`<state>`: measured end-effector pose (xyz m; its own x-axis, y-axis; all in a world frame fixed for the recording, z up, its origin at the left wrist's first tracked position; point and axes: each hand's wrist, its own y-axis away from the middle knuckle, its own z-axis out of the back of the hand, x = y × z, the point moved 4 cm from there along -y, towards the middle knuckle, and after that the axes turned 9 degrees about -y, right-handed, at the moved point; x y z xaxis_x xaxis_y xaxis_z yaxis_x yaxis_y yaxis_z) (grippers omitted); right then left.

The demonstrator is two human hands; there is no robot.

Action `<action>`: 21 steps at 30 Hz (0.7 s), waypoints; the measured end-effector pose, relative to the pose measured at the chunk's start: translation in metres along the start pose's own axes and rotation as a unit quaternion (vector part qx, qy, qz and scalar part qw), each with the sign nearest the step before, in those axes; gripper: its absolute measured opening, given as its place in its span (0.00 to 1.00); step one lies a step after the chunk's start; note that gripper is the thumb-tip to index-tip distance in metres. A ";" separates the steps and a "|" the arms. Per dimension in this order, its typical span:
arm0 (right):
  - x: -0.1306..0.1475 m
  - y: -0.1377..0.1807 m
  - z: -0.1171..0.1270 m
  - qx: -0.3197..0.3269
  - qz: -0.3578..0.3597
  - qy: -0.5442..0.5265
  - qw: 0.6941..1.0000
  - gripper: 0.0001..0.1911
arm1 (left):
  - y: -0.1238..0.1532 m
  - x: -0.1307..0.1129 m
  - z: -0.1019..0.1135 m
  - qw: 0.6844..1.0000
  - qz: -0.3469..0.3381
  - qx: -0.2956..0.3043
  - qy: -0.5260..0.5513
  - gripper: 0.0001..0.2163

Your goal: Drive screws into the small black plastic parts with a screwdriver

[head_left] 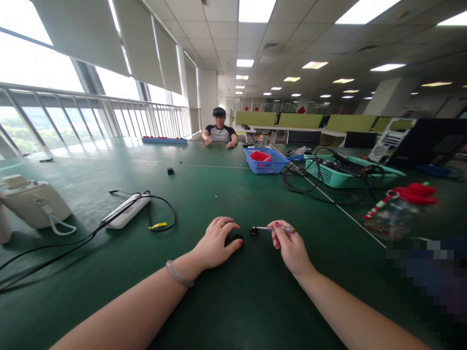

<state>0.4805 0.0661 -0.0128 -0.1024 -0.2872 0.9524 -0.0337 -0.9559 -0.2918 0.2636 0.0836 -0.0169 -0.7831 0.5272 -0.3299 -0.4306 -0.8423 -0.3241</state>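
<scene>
My left hand (218, 241) rests on the green table (204, 194) with its fingers curled over a small black part (235, 238). My right hand (288, 243) pinches a thin metal tool (273, 228) that points left. At the tool's tip lies a second small black piece (254, 231), a short way right of my left hand. A pale bangle (178, 273) sits on my left wrist.
A white power strip (127, 210) with black cables lies left. A cream device (34, 201) stands far left. A blue basket (266, 160), a teal tray (346, 173) of cables and a red-lidded bottle (397, 211) are to the right. Another person (220, 130) sits across.
</scene>
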 end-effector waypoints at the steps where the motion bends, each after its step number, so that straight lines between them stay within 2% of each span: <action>1: 0.000 0.000 0.000 0.001 0.000 -0.001 1.000 0.22 | 0.001 -0.003 -0.001 1.000 -0.027 0.015 0.005 0.21; 3: 0.000 -0.001 -0.001 0.009 0.001 -0.004 1.000 0.22 | 0.003 -0.006 -0.002 0.997 -0.063 0.045 0.004 0.24; 6: 0.000 0.000 -0.004 0.037 0.003 -0.009 0.999 0.20 | 0.003 -0.009 -0.003 0.994 -0.083 0.068 -0.001 0.22; 11: 0.002 0.004 -0.009 0.090 0.006 -0.023 0.996 0.18 | 0.001 -0.009 0.000 0.997 -0.067 0.041 0.012 0.14; 16: 0.005 0.007 -0.015 0.136 0.004 -0.059 0.989 0.18 | 0.002 -0.009 0.002 0.997 -0.054 0.039 0.031 0.19; 19: 0.002 0.004 -0.011 0.125 0.007 -0.093 0.988 0.19 | 0.003 -0.009 0.001 0.998 -0.040 0.043 0.037 0.21; 21: -0.005 -0.002 -0.005 0.084 0.002 -0.125 0.989 0.18 | 0.004 -0.008 0.000 0.998 -0.033 0.042 0.039 0.22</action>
<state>0.4763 0.0693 -0.0172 0.1477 -0.2777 0.9492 0.1339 -0.9453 -0.2974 0.2684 0.0760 -0.0150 -0.7156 0.5865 -0.3794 -0.5190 -0.8099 -0.2733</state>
